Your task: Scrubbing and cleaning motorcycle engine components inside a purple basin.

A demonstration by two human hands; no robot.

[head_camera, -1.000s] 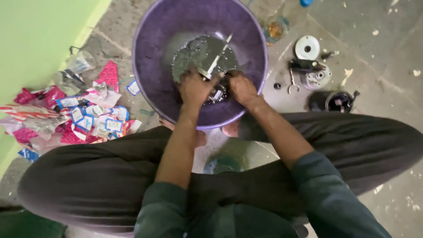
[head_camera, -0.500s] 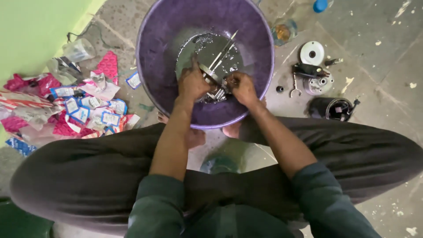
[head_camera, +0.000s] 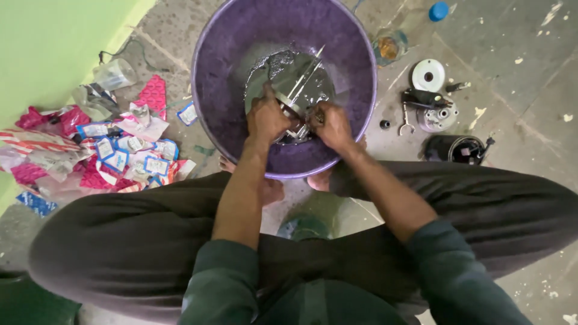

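Note:
A big purple plastic basin (head_camera: 217,90) sits on the floor in front of me, with shiny dark liquid pooled at its bottom. My left hand (head_camera: 266,118) and my right hand (head_camera: 330,124) are both down inside it, closed around a greasy metal part (head_camera: 295,105) with thin rods sticking up and away. The part is half hidden by my fingers. My forearms reach over my bent knees.
A heap of torn pink and blue wrappers (head_camera: 102,150) lies left, by the green wall. Right of the basin lie a white disc (head_camera: 428,74), dark machine parts (head_camera: 433,111), a black cylinder (head_camera: 460,148), a small jar (head_camera: 389,47) and a blue cap (head_camera: 439,11).
My view has shifted a little. Both hands have stayed on the metal part and worked it slightly; the rods now point up and to the right.

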